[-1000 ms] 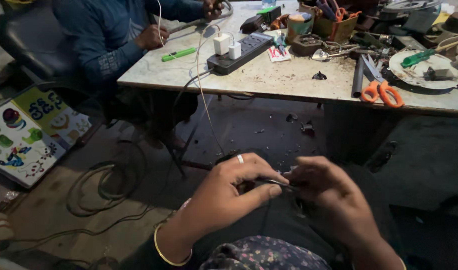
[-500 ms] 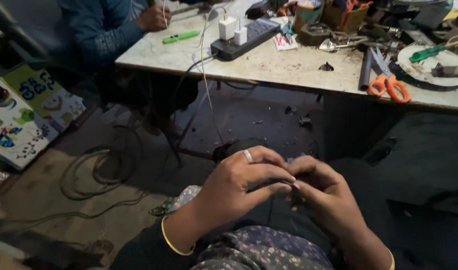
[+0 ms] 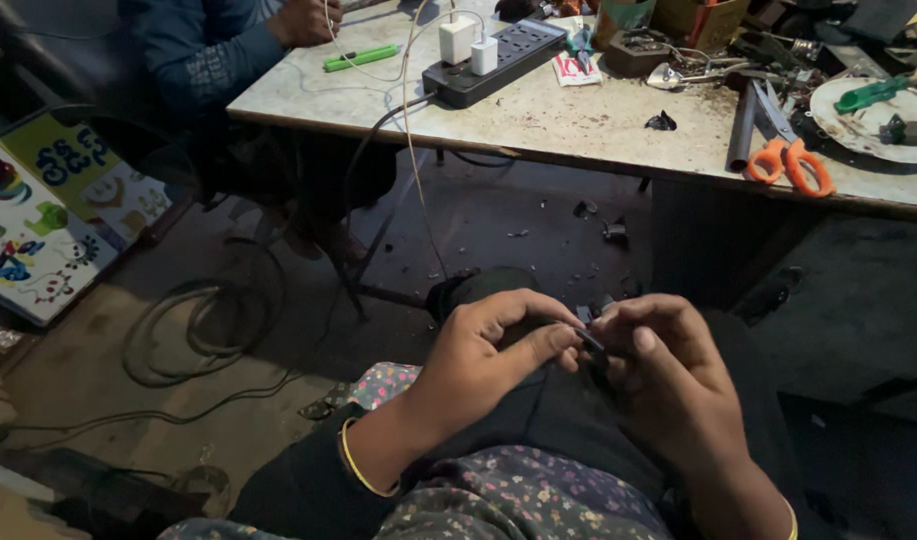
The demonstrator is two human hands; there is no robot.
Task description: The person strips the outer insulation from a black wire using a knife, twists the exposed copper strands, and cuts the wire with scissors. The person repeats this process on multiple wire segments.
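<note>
Over my lap, my left hand and my right hand meet fingertip to fingertip. Both pinch a small dark part between thumb and fingers; its shape is too small and dim to tell. A thin gold bangle circles my left wrist. My knees in dark trousers lie right under the hands.
A worn table stands ahead with a black power strip, orange-handled scissors, a green marker, a white plate and tool clutter. Another person in blue sits at its left end. Cable coils and a colourful board lie on the floor.
The view has tilted down and shifted, so the table sits higher in frame. My hands stay together on the small part, with the fingers shifting slightly.
</note>
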